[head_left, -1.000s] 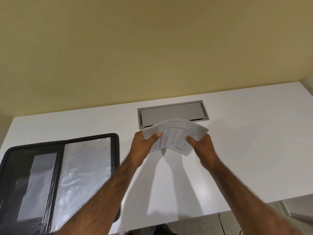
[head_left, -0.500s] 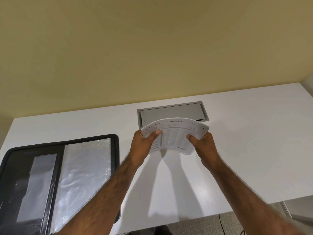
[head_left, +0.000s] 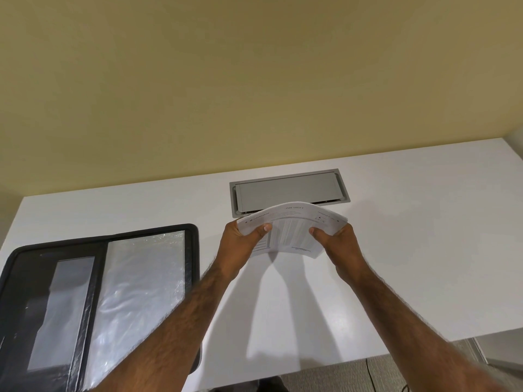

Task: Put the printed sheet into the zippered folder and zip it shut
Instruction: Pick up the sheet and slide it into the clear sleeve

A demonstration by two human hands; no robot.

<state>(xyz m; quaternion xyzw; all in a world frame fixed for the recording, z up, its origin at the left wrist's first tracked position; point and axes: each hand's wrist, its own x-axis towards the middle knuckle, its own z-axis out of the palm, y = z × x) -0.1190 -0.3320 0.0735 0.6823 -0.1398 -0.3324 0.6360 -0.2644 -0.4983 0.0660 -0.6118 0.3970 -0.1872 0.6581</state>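
The printed sheet [head_left: 291, 227] is white with small text and a table, bowed upward in the air above the middle of the white table [head_left: 410, 250]. My left hand [head_left: 240, 244] grips its left edge and my right hand [head_left: 336, 244] grips its right edge, thumbs on top. The zippered folder [head_left: 99, 301] is black and lies wide open flat at the table's left, with clear plastic sleeves showing inside. My left forearm crosses over the folder's near right corner. The sheet is well to the right of the folder.
A grey cable hatch [head_left: 288, 193] is set into the table just behind the sheet. A tan wall [head_left: 254, 80] rises behind the table. Grey carpet [head_left: 353, 374] shows below the table's near edge.
The sheet has turned from tilted to level and arched higher between both hands. Both hands keep their grip and sit slightly nearer each other.
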